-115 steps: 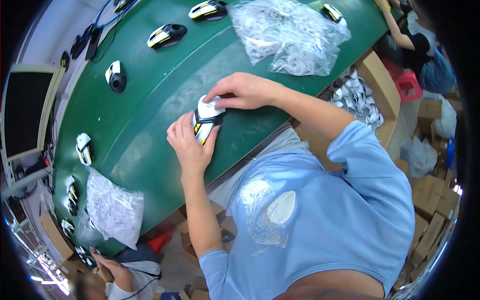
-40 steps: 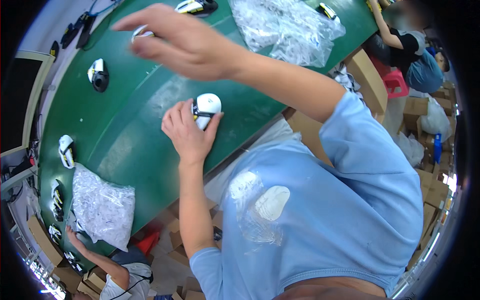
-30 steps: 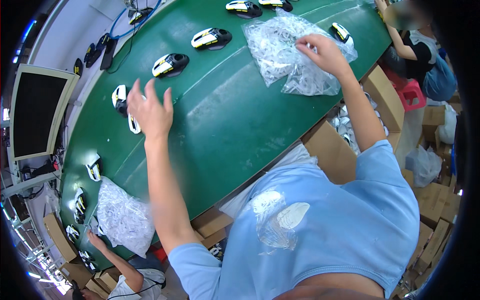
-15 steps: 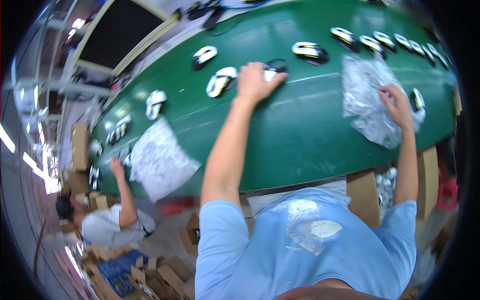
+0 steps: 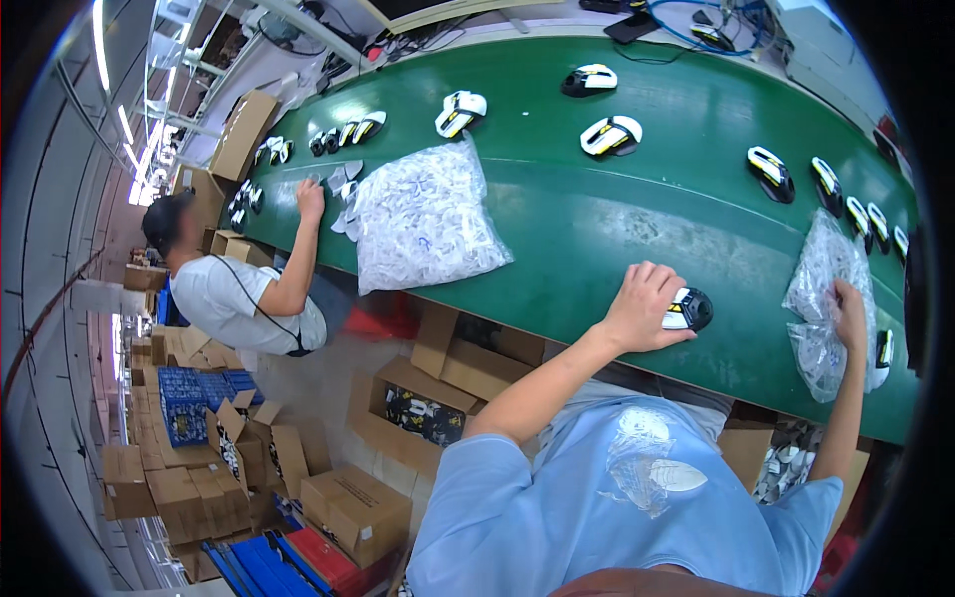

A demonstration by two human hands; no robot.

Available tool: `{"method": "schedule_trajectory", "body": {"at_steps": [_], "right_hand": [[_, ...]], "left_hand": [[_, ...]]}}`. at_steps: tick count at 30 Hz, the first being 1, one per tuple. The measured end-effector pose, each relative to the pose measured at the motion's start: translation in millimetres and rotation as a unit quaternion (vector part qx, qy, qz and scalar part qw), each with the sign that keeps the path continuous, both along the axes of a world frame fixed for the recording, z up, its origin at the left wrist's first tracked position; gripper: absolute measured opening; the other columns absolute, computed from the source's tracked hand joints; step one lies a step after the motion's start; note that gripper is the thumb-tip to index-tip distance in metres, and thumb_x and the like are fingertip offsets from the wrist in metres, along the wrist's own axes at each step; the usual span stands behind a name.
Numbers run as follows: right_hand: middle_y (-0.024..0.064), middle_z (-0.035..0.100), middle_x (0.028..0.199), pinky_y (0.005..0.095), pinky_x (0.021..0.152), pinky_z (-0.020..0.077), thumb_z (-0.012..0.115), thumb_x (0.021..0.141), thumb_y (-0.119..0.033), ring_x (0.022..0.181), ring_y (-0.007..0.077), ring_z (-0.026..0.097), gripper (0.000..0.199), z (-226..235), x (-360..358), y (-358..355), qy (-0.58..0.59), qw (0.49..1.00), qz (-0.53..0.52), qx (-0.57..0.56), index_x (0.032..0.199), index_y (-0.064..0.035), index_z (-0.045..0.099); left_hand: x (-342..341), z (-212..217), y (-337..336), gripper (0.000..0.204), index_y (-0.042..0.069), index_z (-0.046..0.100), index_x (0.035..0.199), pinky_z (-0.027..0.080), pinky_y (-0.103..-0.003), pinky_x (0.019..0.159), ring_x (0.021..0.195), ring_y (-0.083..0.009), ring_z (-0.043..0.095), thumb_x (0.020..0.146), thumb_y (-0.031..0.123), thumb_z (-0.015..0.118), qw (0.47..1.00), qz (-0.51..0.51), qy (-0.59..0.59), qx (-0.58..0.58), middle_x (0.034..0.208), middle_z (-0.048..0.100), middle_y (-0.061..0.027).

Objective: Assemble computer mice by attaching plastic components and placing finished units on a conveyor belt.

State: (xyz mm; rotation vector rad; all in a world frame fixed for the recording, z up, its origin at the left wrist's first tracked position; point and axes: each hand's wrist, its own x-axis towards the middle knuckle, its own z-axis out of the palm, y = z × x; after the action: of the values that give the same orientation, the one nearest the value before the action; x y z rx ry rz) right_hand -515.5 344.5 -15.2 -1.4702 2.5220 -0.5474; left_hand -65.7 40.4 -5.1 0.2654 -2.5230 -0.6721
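The left hand (image 5: 645,306) has been drawn back from the far row of mice to the near edge of the green surface (image 5: 597,219), and a black-and-white computer mouse (image 5: 687,309) is now held down under it. The grip is closed over the mouse's left half, with the thumb side and fingers wrapped on it, while the right half pokes out just beyond the fingertips. Half a second earlier that hand was stretched out to the far row; a mouse has evidently been brought in from there.

The right hand (image 5: 849,301) is kept on the clear plastic bag (image 5: 826,298) well to the right of the grip, just as before. Its fingers are curled into the crumpled film, and whether something small is pinched inside cannot be told.

Beyond the grip, more mice (image 5: 611,135) are left lying in a loose line. Far to the left of it a large bag of small white parts (image 5: 426,219) is seen, and a co-worker's hand (image 5: 311,199) is laid on the surface beside it.

Judged from this, one mouse has been fetched and a bag is being readied for it.
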Motion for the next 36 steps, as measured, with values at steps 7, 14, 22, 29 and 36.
{"method": "schedule_trajectory", "body": {"at_steps": [7, 14, 22, 29, 36], "right_hand": [[0.0186, 0.071, 0.109, 0.0397, 0.091, 0.0523, 0.073, 0.102, -0.014, 0.099, 0.0297, 0.067, 0.03, 9, 24, -12, 0.003, 0.997, -0.066, -0.045, 0.125, 0.0039, 0.068], [0.0152, 0.063, 0.098, 0.0367, 0.079, 0.0478, 0.07, 0.101, -0.012, 0.089, 0.024, 0.06, 0.024, -26, 22, 7, 0.027, 0.983, -0.024, -0.181, 0.12, 0.0017, 0.065], [0.0135, 0.064, 0.099, 0.0368, 0.082, 0.0494, 0.072, 0.1, -0.013, 0.091, 0.0217, 0.06, 0.028, -18, 24, 10, -0.005, 0.996, -0.066, -0.064, 0.12, 0.0031, 0.063], [0.0108, 0.061, 0.091, 0.0362, 0.081, 0.0491, 0.069, 0.093, -0.004, 0.085, 0.0203, 0.054, 0.024, -6, 21, 4, -0.088, 0.996, -0.02, 0.004, 0.115, 0.0046, 0.066], [0.0061, 0.075, 0.106, 0.0298, 0.086, 0.0513, 0.066, 0.108, -0.012, 0.095, 0.0132, 0.064, 0.03, -16, 3, 26, -0.1, 0.977, -0.131, -0.133, 0.133, 0.002, 0.073]], "left_hand": [[0, -5, -1, 0.075, 0.005, 0.066, 0.123, 0.041, -0.048, 0.101, 0.114, -0.0352, 0.054, 0.073, 0.053, 0.093, 1.0, 0.001, 0.003, 0.008, 0.122, 0.06, -0.0133], [-1, -5, 1, 0.075, 0.005, 0.065, 0.124, 0.041, -0.048, 0.102, 0.114, -0.0351, 0.054, 0.073, 0.054, 0.093, 1.0, -0.002, 0.004, 0.023, 0.123, 0.06, -0.013], [0, -5, 1, 0.074, 0.006, 0.066, 0.124, 0.041, -0.049, 0.102, 0.115, -0.0351, 0.054, 0.073, 0.053, 0.093, 0.999, -0.003, 0.009, 0.033, 0.123, 0.06, -0.0134], [1, -2, 1, 0.074, 0.005, 0.067, 0.124, 0.041, -0.049, 0.102, 0.115, -0.0356, 0.054, 0.073, 0.053, 0.093, 1.0, -0.001, 0.002, 0.029, 0.123, 0.061, -0.0138], [1, -1, 4, 0.076, 0.004, 0.067, 0.124, 0.042, -0.048, 0.101, 0.115, -0.0356, 0.054, 0.073, 0.055, 0.093, 1.0, 0.007, -0.003, 0.03, 0.123, 0.061, -0.0135]]}}
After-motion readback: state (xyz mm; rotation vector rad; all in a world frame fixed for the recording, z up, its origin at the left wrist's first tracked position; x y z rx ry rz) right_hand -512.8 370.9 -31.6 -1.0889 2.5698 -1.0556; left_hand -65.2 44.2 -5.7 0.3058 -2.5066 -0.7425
